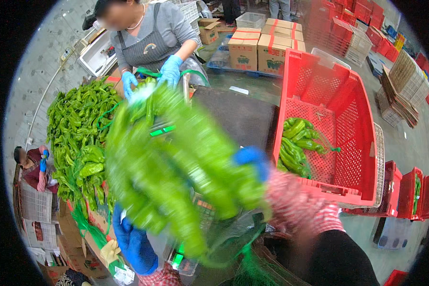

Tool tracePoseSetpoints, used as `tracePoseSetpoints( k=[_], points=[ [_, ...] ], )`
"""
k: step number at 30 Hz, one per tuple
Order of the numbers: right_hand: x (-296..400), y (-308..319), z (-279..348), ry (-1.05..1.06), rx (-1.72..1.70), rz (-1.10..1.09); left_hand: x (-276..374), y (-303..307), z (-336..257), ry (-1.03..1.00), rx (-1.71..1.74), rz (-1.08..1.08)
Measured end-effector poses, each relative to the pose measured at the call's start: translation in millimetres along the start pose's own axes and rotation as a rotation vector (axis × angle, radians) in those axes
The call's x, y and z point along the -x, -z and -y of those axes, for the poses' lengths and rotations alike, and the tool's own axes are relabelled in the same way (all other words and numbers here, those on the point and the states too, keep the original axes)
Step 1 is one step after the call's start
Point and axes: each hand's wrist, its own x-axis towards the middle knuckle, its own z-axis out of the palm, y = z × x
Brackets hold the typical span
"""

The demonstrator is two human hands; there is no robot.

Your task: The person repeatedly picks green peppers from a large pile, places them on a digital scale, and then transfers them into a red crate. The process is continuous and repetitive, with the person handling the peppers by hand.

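Note:
A large bundle of long green peppers [186, 157] fills the middle of the view, smeared by motion. My right hand [252, 161], in a blue glove, grips its right side. At its lower left edge, my left hand [134, 239], also blue-gloved, supports it, the fingers partly hidden. Whether netting wraps the whole bundle is too blurred to tell. Green mesh netting [254, 264] hangs at its lower right. Beneath the bundle, parts of scales with lit green displays [178, 255] show. To the right, a red plastic crate [354, 143] holds netted green peppers [296, 146].
A heap of green peppers [82, 111] lies at left, with green netting [93, 228] along its front. Across from me, a co-worker's blue-gloved hands [169, 69] handle peppers. A dark tabletop [236, 111] adjoins the crate. Taped cartons [245, 48] stand behind. Another person [35, 164] is at far left.

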Motion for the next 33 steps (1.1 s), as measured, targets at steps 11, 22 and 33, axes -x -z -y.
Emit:
tracePoseSetpoints(
  k=[11, 22, 33],
  points=[
    [259.5, 18.3, 173.5, 0.898, 1.174, -0.892, 32.4, -69.3, 38.1, 0.262, -0.528, 0.783],
    [213.3, 164.8, 263.6, 0.441, 2.594, -1.056, 79.2, -61.6, 94.7, 0.392, -0.459, 0.983],
    [177.8, 179.9, 228.0, 0.86, 2.008, -1.205, 111.8, -42.5, 81.5, -0.137, -0.775, 0.621]
  ],
)
